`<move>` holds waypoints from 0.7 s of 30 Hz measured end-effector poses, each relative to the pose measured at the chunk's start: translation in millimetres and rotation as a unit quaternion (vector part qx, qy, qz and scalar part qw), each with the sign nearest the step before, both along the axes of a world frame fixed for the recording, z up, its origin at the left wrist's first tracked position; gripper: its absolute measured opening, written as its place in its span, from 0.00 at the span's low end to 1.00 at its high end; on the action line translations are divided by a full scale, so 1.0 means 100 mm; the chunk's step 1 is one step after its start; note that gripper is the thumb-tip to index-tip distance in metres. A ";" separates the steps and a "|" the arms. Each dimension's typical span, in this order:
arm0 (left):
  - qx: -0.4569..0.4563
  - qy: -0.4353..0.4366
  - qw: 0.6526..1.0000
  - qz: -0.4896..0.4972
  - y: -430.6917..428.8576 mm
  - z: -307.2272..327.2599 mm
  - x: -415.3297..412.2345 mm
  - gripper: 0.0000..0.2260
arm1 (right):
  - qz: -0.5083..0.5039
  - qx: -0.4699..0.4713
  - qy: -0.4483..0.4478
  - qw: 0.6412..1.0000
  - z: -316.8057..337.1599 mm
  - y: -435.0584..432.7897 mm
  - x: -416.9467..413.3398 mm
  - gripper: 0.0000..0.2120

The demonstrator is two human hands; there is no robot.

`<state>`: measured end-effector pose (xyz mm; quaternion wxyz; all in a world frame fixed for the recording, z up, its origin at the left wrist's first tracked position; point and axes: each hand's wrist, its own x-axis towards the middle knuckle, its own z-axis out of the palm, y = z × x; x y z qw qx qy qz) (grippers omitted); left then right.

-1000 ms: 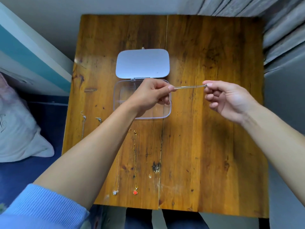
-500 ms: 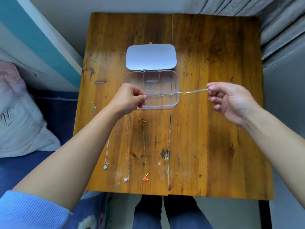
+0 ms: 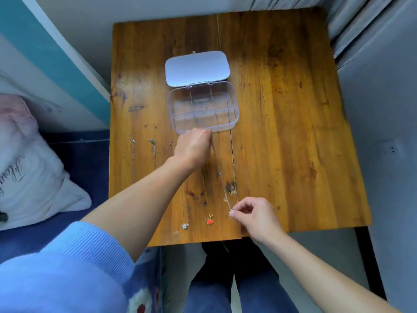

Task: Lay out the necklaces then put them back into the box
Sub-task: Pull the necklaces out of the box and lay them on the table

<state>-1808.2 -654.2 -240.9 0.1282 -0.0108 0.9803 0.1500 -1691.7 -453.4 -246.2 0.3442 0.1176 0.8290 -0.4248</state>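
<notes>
Left hand (image 3: 194, 149) pinched silver chain (image 3: 223, 188) near clear box (image 3: 203, 107) | right hand (image 3: 252, 214) pinched chain's other end | stretched over table (image 3: 293, 132)

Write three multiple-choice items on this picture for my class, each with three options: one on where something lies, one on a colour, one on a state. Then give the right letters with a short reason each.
1. Where does the clear box stand relative to the laid-out necklaces?
A. Farther up the table
B. To their right
C. On the floor

2. What colour is the pendant just left of the right hand?
A. Green
B. Red
C. Black

3. What state is the box lid in?
A. Shut
B. Detached, lying on the cushion
C. Open, folded back flat

Key: 1 A, the box sits beyond the chains' clasp ends. 2 B, the pendant is plainly red. 3 C, the lid lies flat behind the hinge, the compartments exposed.
</notes>
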 end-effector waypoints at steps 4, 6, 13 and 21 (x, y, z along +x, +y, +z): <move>-0.007 -0.001 0.999 -0.034 0.04 -0.20 0.06 0.05 | 0.019 0.067 0.028 0.997 -0.14 -0.11 0.18 0.08; -0.009 0.005 0.999 -0.046 0.06 -0.26 0.07 0.06 | 0.040 0.106 0.034 0.993 -0.15 -0.14 0.23 0.08; 0.008 0.027 0.999 -0.031 0.08 -0.38 0.06 0.08 | 0.074 0.178 0.069 0.979 -0.14 -0.18 0.30 0.10; 0.030 0.021 0.999 0.016 0.08 -0.33 0.09 0.12 | 0.094 0.168 0.088 0.977 -0.19 -0.15 0.30 0.12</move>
